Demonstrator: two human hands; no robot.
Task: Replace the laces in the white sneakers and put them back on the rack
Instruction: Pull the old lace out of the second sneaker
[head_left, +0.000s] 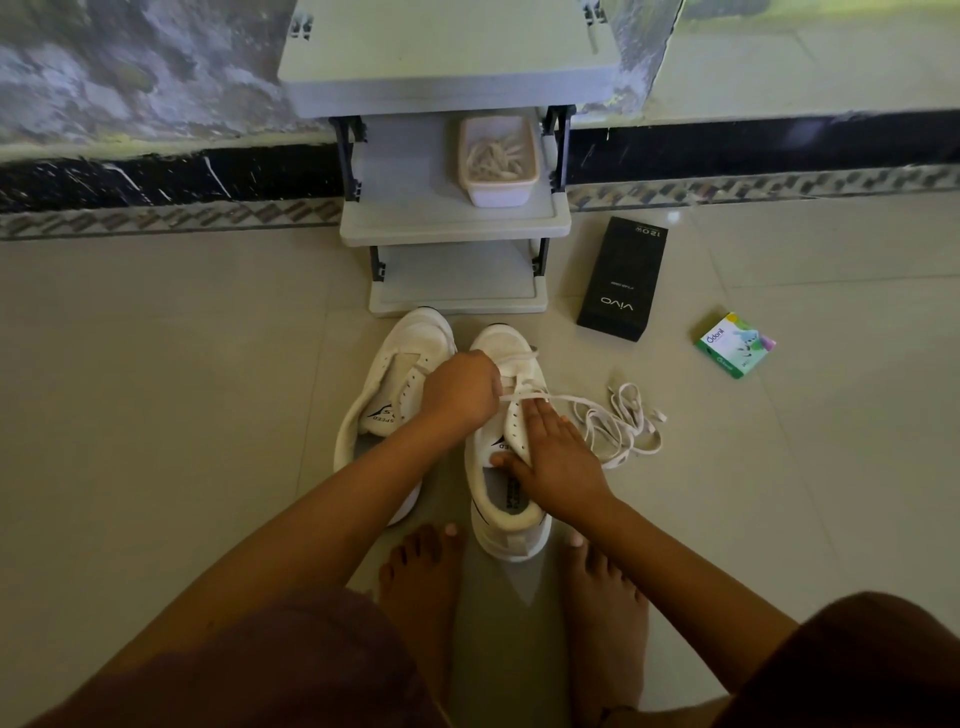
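Observation:
Two white sneakers stand side by side on the floor in front of a grey rack (452, 223). The left sneaker (387, 395) has no lace in its eyelets. My left hand (462, 389) pinches a white lace (545, 397) over the upper eyelets of the right sneaker (501, 499). My right hand (556, 457) rests on that sneaker's right side with straight fingers, thumb at the tongue. A loose tangle of white lace (623, 426) lies on the floor just right of the shoe.
A white tub (498, 192) with pale laces sits on the rack's middle shelf. A black phone box (621, 280) and a small green box (735, 345) lie on the tiles to the right. My bare feet (421, 587) are just behind the shoes.

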